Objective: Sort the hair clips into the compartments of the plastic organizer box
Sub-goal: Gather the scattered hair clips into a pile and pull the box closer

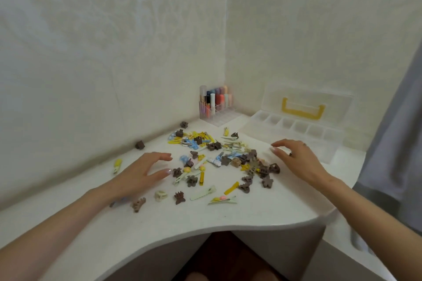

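Observation:
A loose pile of hair clips (219,155) in brown, yellow, blue and pale green is spread over the white corner table (262,207). The clear plastic organizer box (294,130) stands open at the back right, its lid with a yellow handle (302,108) leaning on the wall; its compartments look empty. My left hand (146,169) hovers at the pile's left edge, fingers relaxed and spread, holding nothing. My right hand (294,157) hovers at the pile's right side, just in front of the box, fingers loosely bent and empty.
A clear rack of coloured tubes (215,105) stands in the corner. Stray clips lie apart: two brown ones by the left wall (140,144), a yellow one (117,166) at the far left. The table's curved front edge is near me. Grey fabric (397,143) hangs at the right.

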`<state>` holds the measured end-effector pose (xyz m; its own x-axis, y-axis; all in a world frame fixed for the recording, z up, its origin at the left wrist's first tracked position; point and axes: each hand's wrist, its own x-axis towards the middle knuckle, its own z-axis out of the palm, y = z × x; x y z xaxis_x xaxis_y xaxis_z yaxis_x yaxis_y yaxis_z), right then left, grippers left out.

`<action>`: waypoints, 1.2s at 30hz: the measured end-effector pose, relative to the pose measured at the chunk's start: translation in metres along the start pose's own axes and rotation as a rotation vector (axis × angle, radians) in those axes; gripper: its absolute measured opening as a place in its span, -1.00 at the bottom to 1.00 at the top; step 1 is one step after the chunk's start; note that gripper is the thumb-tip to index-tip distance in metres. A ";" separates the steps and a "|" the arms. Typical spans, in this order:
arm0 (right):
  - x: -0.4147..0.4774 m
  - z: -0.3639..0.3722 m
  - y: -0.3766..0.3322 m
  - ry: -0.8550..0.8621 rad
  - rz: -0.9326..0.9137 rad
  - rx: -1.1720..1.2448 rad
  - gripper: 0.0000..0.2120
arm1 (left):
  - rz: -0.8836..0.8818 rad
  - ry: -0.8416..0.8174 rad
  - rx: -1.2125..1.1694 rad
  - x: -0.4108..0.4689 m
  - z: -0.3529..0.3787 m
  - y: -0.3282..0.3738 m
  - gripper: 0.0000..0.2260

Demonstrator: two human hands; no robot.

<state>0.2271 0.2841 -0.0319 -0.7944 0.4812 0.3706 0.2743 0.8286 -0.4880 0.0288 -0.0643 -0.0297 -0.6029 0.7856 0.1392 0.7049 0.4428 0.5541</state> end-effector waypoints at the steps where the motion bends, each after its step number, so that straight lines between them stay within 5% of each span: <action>1: -0.008 0.000 0.002 0.026 0.025 0.003 -0.68 | -0.009 -0.020 -0.006 -0.008 0.002 -0.003 -0.57; 20: 0.004 0.062 -0.072 -0.028 0.076 0.359 -0.62 | -0.020 0.089 -0.135 0.048 0.062 0.065 -0.68; 24: 0.003 0.065 -0.079 -0.067 -0.141 0.181 -0.49 | 0.058 0.078 0.059 0.039 0.043 0.053 -0.59; 30: -0.029 0.061 -0.095 -0.294 -0.740 -0.153 -0.37 | 0.061 0.124 0.214 -0.014 0.001 0.005 -0.12; 36: -0.025 0.072 -0.088 -0.173 -0.673 -0.264 -0.43 | -0.007 -0.032 0.146 -0.046 0.004 -0.028 -0.34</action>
<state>0.1835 0.1785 -0.0553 -0.9047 -0.1892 0.3816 -0.1985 0.9800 0.0153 0.0382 -0.1106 -0.0544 -0.5978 0.7943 0.1082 0.7487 0.5049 0.4296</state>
